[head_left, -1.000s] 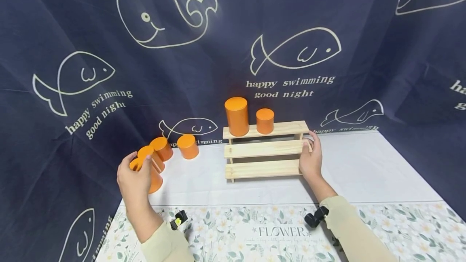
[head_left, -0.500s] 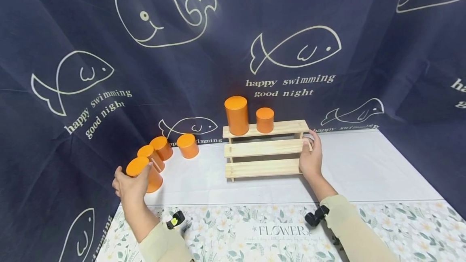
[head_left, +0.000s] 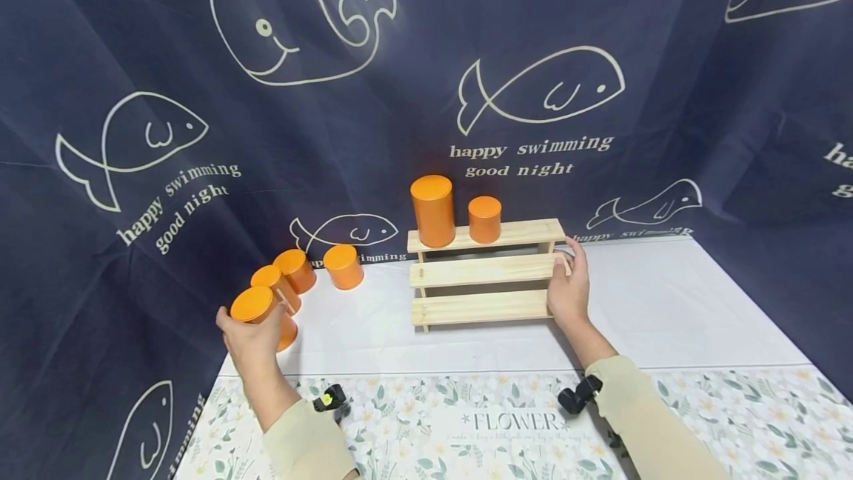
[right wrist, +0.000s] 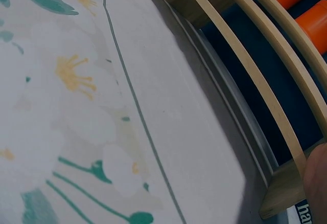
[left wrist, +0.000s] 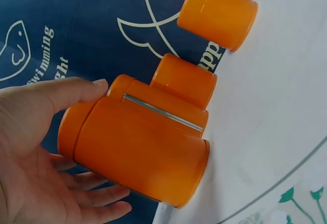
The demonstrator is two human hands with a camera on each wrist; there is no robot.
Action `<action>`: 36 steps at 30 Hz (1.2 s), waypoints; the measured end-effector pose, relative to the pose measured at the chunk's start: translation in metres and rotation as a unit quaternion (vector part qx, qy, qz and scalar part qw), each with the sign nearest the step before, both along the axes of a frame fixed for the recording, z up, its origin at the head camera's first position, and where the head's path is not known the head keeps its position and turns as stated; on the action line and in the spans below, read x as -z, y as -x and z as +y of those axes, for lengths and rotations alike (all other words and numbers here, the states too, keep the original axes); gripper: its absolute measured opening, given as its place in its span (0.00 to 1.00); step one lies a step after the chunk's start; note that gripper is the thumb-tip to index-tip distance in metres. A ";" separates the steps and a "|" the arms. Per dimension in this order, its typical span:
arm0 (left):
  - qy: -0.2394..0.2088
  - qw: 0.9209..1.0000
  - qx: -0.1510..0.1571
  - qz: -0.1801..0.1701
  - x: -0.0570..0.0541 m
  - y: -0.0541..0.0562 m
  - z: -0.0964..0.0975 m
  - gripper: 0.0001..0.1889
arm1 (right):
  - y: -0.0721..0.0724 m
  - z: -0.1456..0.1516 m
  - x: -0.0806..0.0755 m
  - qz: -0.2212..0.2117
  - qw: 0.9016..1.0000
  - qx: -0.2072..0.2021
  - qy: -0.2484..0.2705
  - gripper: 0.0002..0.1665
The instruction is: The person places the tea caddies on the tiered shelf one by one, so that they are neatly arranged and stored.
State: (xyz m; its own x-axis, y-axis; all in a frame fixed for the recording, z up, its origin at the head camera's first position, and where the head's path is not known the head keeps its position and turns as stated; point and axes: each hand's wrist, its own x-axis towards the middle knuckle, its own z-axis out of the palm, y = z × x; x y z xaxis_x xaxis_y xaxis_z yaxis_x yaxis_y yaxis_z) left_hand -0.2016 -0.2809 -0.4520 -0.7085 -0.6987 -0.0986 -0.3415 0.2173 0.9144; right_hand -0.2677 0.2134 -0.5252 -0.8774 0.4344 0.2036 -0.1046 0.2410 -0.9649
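In the head view, the right hand (head_left: 569,293) grips the right end of the wooden shelf (head_left: 483,272), whose top board bears two orange cans (head_left: 435,213); well left of the shelf, the left hand (head_left: 255,347) surrounds a tall can (head_left: 252,304), with three more cans (head_left: 343,267) also left of it. The left wrist view shows thumb and fingers (left wrist: 94,199) loosely spread about that tall can, though contact I cannot tell. In the right wrist view, only part of the right hand shows at the shelf's end.

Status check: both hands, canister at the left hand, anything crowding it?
Left hand spans tall canister, firmness of grip unclear. Right hand holds wooden rack at right end. Tall canister upright; silver-striped canister close behind.
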 end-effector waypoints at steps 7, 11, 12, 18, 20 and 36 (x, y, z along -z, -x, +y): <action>-0.020 1.000 -0.010 0.012 0.007 0.005 -0.004 0.60 | -0.001 0.001 -0.001 -0.008 1.000 -0.001 -0.002 0.32; -0.023 1.000 -0.010 0.015 0.011 0.006 -0.006 0.58 | -0.001 0.001 0.000 0.000 1.000 0.007 0.004 0.32; -0.020 1.000 -0.012 0.015 0.012 0.006 -0.007 0.57 | -0.001 0.001 0.001 0.001 1.000 0.008 0.004 0.32; -0.014 0.999 -0.026 0.022 0.012 0.002 -0.009 0.50 | -0.002 0.000 0.000 0.003 1.000 0.003 -0.005 0.32; -0.019 0.999 -0.029 0.028 0.012 0.001 -0.009 0.50 | -0.002 0.000 0.000 0.001 1.000 0.001 -0.008 0.32; -0.056 0.994 -0.028 0.085 0.000 -0.004 -0.006 0.47 | -0.001 0.001 0.000 -0.002 1.000 -0.002 -0.011 0.32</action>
State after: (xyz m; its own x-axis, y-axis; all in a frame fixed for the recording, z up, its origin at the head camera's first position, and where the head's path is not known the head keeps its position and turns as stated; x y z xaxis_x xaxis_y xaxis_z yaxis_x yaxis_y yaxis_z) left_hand -0.1981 -0.2869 -0.4519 -0.6816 -0.7292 -0.0606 -0.1893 0.0957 0.9773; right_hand -0.2664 0.2142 -0.5257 -0.8804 0.4261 0.2083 -0.1010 0.2608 -0.9601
